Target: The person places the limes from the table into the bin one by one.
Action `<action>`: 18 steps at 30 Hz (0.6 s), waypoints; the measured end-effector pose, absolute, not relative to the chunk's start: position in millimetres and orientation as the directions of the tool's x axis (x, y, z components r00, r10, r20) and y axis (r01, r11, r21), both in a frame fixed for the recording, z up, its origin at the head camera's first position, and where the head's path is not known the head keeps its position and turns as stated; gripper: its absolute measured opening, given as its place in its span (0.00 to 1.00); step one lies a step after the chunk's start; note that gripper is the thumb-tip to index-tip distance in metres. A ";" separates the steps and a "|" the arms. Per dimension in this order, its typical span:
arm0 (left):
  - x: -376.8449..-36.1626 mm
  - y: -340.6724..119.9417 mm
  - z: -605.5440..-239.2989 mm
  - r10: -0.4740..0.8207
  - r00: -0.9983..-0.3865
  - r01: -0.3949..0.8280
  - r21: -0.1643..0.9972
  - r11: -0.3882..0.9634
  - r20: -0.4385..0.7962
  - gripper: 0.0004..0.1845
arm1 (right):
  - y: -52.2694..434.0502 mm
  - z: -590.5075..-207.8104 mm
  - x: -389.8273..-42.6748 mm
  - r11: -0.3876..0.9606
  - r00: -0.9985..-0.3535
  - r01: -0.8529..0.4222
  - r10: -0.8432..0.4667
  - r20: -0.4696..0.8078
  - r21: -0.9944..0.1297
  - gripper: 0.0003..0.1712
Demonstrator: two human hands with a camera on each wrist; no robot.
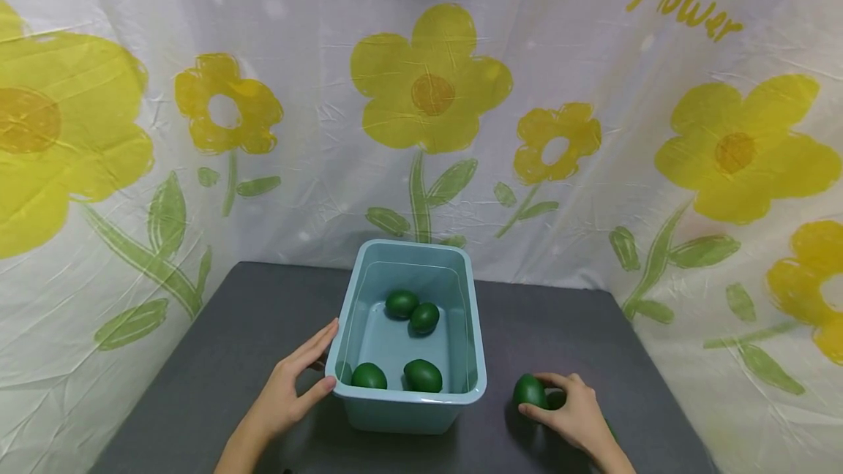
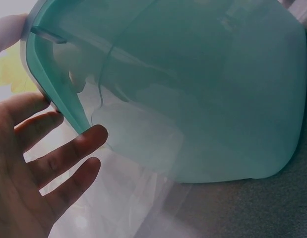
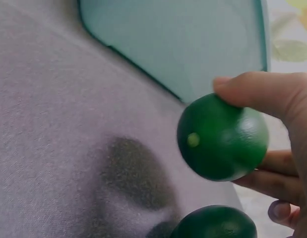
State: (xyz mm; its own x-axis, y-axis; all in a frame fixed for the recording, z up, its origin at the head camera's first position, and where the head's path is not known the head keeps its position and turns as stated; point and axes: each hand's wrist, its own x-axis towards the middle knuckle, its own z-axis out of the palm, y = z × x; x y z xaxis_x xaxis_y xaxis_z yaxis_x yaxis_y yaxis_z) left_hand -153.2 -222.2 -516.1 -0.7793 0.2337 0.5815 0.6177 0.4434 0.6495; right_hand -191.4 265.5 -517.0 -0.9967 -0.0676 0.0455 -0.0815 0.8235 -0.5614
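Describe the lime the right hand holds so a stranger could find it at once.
Start at the light blue bin on the grey table. Right of it, the right hand grips a green lime. Unlike the four limes inside the bin, it sits outside, between fingers.

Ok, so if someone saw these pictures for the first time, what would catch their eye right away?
Most likely the backdrop of big yellow flowers behind the dark grey table. Next, the light blue plastic bin at the table's middle, holding four green limes. The left hand rests open against the bin's left wall, while the right hand grips another lime on the table to the bin's right.
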 end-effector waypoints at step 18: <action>-153.2 -221.9 -516.7 0.233 -0.779 0.617 0.645 0.451 0.582 0.38 | 262.9 -508.4 -201.6 0.488 -0.987 0.100 0.155 -0.026 -0.867 0.39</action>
State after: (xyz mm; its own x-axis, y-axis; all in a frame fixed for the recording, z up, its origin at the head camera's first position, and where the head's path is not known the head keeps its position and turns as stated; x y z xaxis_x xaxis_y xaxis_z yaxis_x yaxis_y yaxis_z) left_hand -153.2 -221.9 -516.7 -0.7792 0.2332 0.5818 0.6167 0.4508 0.6453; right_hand -201.6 262.9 -508.4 -0.9875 0.1554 -0.0265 0.1001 0.4882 -0.8670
